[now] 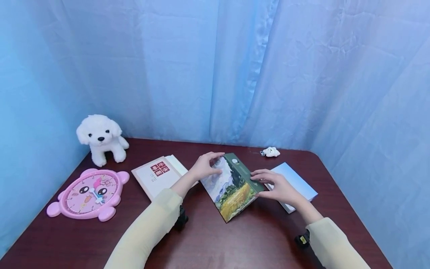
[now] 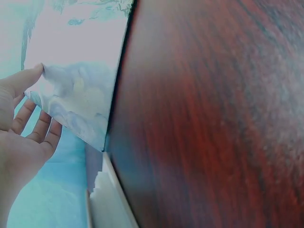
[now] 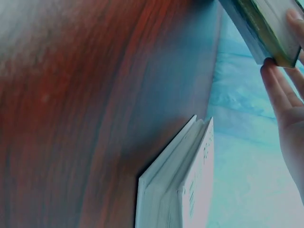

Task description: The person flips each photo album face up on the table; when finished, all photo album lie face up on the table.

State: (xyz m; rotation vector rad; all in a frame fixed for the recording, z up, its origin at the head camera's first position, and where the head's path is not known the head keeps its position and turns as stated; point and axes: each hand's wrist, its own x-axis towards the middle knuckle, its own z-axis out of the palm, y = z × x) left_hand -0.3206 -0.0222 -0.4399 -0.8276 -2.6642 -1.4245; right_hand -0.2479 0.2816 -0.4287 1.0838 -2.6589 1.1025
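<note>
A book with a painted landscape cover and green spine band (image 1: pixel 231 186) is tilted up off the table in the middle of the head view. My left hand (image 1: pixel 206 166) grips its upper left corner; in the left wrist view the thumb lies on the cover (image 2: pixel 78 57) and the fingers are behind it. At the spine side, my right hand (image 1: pixel 277 186) holds the right edge. The right wrist view shows that hand (image 3: pixel 292 114) with its fingers under a corner of the book (image 3: pixel 259 31).
Left of the hands lies a pale book with red characters (image 1: pixel 151 183); a blue-and-white book (image 1: pixel 297 181) lies right. A pink clock (image 1: pixel 78 194) and white plush dog (image 1: pixel 100 140) occupy the left side. One small white plush (image 1: pixel 270 151) sits near the back edge, before blue curtains (image 1: pixel 181 74).
</note>
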